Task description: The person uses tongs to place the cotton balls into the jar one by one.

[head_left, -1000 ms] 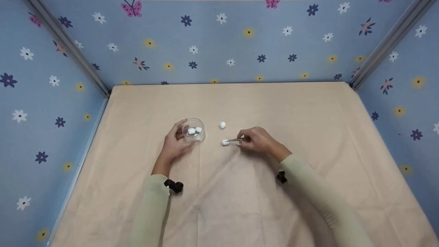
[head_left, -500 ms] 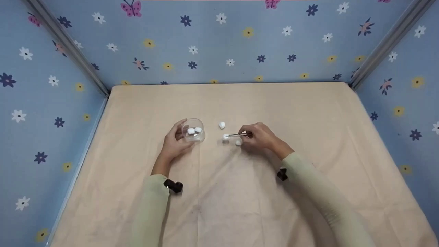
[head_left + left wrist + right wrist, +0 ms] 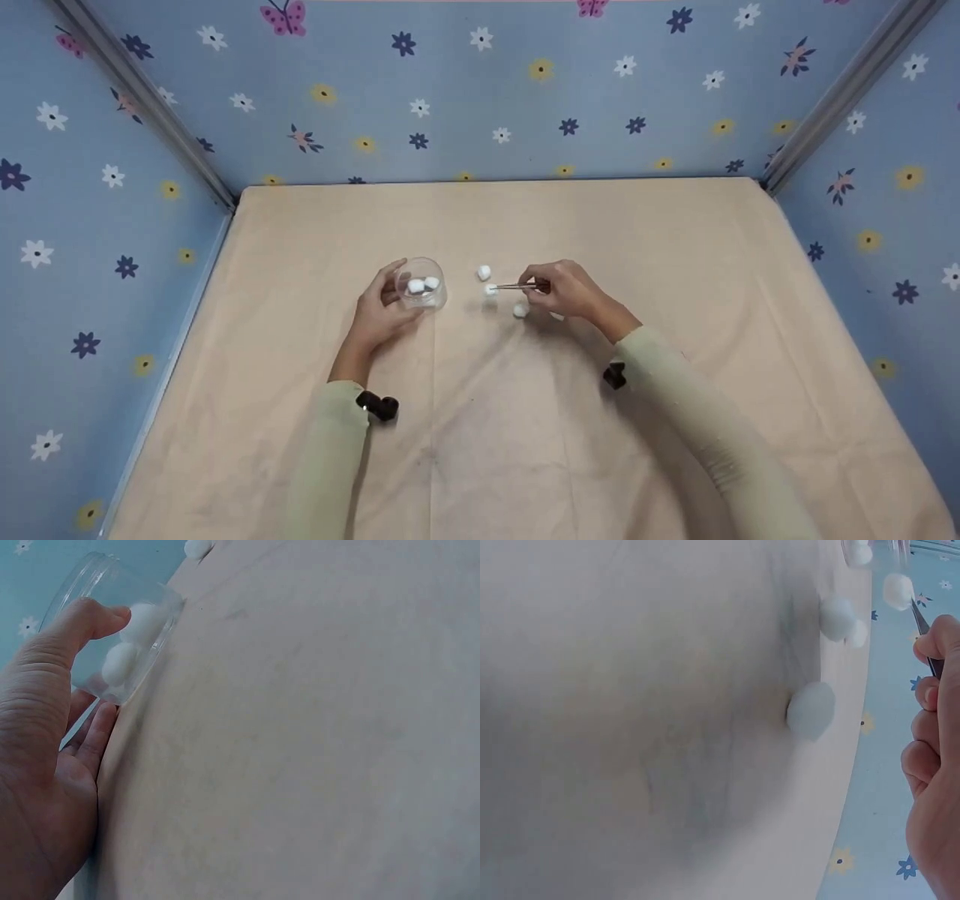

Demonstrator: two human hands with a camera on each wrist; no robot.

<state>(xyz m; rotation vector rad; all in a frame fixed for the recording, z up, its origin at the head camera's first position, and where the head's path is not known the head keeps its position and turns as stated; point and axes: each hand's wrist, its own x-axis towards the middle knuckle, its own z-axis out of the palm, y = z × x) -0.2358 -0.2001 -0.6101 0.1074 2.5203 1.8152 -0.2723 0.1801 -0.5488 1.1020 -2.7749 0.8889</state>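
Cup [image 3: 442, 289], one, clear: stands upright on the cloth, two white balls [image 3: 416, 286] visible inside (a pale patch lower down may be only a reflection). It stands on the person's left, near the loose balls, probably to keep the carry short.

Left hand [image 3: 381, 319]: wrapped round the cup, thumb on one side and fingers round the other, partly hidden. The grip is presumably there to steady so light a cup; it leaves the mouth uncovered.

Tweezers [image 3: 517, 286], one pair, metal: pinched between the thumb and fingers of the right hand [image 3: 571, 291], the remaining fingers folded. Held well back from the tips, likely so that the fingertips keep clear of the ball.

Held ball [image 3: 490, 290], one, white: in the tips of the tweezers, off the cloth, between the cup and the right hand. It looks soft, so a light squeeze should do.

Loose balls: one beyond the held ball [image 3: 484, 272], one just beside the right hand [image 3: 520, 310]. The right wrist view seems to show a third (the head view does not settle it).

Cloth [image 3: 495, 412], beige: spread over the table, creased. Wall [image 3: 457, 67], blue, flower-printed: behind.
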